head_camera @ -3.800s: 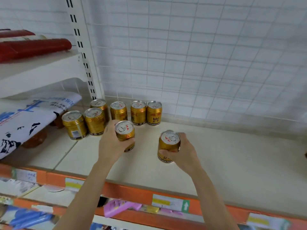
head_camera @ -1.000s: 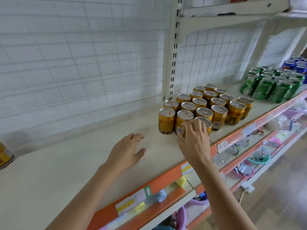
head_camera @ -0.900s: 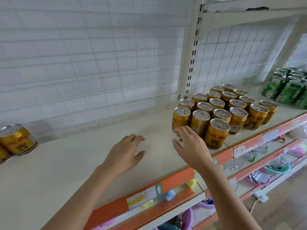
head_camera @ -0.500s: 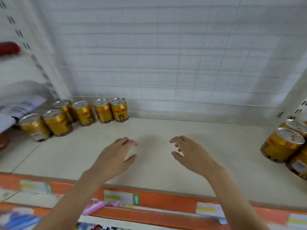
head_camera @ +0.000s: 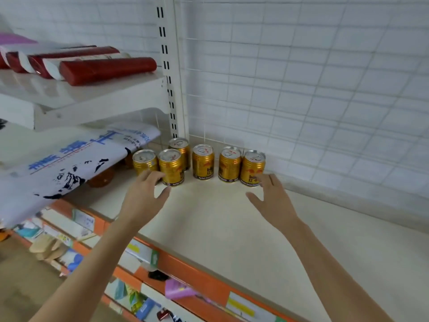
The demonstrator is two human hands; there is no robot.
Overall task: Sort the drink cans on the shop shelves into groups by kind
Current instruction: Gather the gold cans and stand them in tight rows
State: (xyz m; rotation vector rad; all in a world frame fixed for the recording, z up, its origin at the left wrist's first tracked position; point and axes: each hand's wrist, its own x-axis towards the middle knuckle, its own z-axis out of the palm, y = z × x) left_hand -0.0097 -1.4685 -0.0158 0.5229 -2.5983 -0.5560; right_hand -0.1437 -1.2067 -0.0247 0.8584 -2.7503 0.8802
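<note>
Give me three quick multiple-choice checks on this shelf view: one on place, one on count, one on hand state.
1. The gold metal drink cans stand:
A. at the shelf's front edge
B. at the back, by the white slotted upright post
C. on the upper shelf

2. Gold cans in view:
A. three
B. nine
C. six

3. The left hand and right hand are:
A. both open, holding nothing
B. both gripping cans
C. only the right gripping

Answers: 1 B, they line the grid wall beside the post; 2 C, six tops show; 3 A, fingers spread short of the cans.

Glossy gold metal cans (head_camera: 203, 164) on a smooth matt shelf (head_camera: 232, 228)
</note>
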